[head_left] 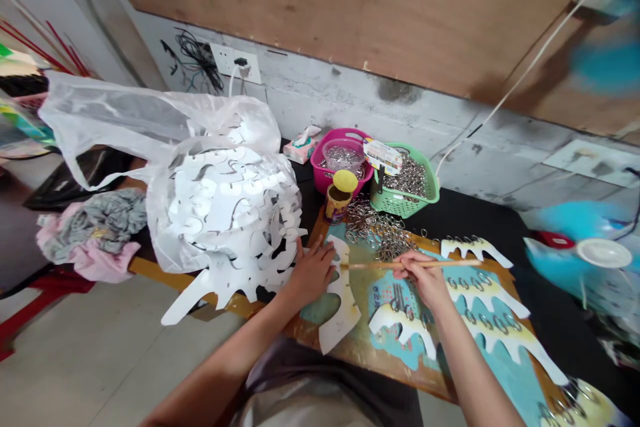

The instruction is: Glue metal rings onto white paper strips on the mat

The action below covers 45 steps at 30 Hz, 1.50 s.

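Observation:
My left hand [313, 271] lies flat with its fingers spread, pressing on the upper left edge of a white scalloped cutout [345, 303]. In my right hand [423, 275] is a thin wooden-handled brush [367, 265], held almost level and pinched by the fingers. Its left tip meets the cutout, where yellowish staining shows along the right edge. Below my right hand lies a smaller white cutout [387, 315] with metal rings on it. A loose heap of metal rings [377, 230] lies just beyond that hand. An opened can [337, 205] with a yellow lid stands behind the heap.
A bulging plastic bag of white cutouts [225, 193] fills the left side. A pink basket [320, 170] and a green basket [400, 203] hold metal rings by the wall. Several ringed cutouts [505, 330] line the board's right side. A tissue pack [300, 150] sits behind.

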Tool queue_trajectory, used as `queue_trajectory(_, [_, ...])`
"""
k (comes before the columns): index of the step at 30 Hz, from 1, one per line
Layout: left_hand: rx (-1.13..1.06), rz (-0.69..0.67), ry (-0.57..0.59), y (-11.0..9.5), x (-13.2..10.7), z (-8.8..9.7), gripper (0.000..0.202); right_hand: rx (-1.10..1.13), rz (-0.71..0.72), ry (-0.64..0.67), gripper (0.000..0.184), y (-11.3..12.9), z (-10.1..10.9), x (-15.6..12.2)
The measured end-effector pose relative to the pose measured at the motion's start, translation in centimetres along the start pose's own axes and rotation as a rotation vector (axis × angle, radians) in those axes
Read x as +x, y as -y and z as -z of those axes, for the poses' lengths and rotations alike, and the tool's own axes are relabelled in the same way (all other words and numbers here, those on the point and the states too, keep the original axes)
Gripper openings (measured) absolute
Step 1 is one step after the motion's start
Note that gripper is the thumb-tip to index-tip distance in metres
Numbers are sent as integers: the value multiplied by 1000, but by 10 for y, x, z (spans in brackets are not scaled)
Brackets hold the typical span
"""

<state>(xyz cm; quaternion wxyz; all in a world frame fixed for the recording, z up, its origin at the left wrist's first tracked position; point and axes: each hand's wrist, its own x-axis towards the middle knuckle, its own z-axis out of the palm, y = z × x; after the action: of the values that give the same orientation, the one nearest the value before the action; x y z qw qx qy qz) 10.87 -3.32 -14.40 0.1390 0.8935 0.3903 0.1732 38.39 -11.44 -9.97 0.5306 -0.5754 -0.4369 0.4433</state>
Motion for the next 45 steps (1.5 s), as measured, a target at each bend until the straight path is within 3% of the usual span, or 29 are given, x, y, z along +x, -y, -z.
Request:
queue_trajectory(3, [0,-8,-10,1,-1,0,35,-8,-32,37,15,0,1,-1])
queue_trajectory(14, [-22,-55,46,2,-6,7,59,-56,80,-147,19,2,-2,0])
queue_trajectory(19, [-20,-57,58,1,-6,8,59,-52,71,-76,16,3,0,-3])
queue_trajectory(38, [19,-36,102,0,-7,9,59,42,16,-46,13,-3,3,0])
queue_trajectory(42, [11,-42,100,1,-7,9,60,42,-24,49,14,-3,1,1])
queue_trajectory(45, [13,-39,102,1,-7,9,60,57,-9,11,14,-2,-1,3])
